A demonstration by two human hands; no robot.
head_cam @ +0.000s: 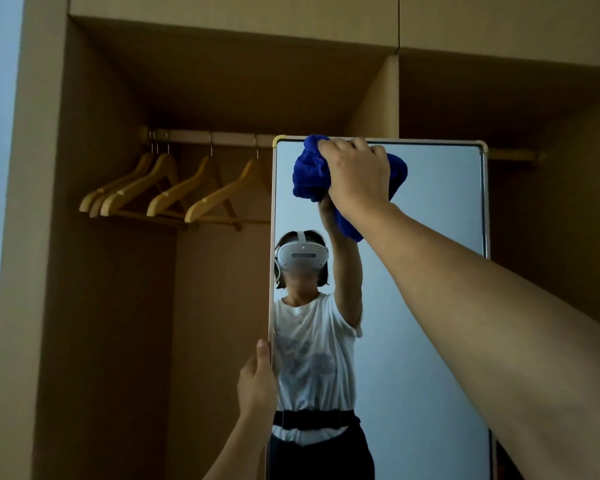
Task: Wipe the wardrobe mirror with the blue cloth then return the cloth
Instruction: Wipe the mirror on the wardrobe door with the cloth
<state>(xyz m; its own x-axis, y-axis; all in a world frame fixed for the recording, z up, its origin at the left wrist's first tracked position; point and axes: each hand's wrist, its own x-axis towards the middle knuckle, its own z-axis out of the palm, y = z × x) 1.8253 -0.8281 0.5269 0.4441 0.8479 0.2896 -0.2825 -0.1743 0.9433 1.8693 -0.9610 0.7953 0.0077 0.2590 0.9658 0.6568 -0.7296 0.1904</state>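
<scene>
Surroundings: wooden hangers (174, 188) on rail (222, 137), left of cloth grip, behind mirror's edge | Mirror (430, 237): upright, long axis vertical | Blue cloth (312, 174): bunched at mirror's top edge, right hand (357, 174) fingers curled around it | Left hand (257, 382): well below, grips mirror's left edge

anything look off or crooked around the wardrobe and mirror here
Nothing stands out. The mirror stands upright; the left hand grips its edge and the right hand presses the blue cloth near its top. The wooden hangers hang on the rail.
</scene>
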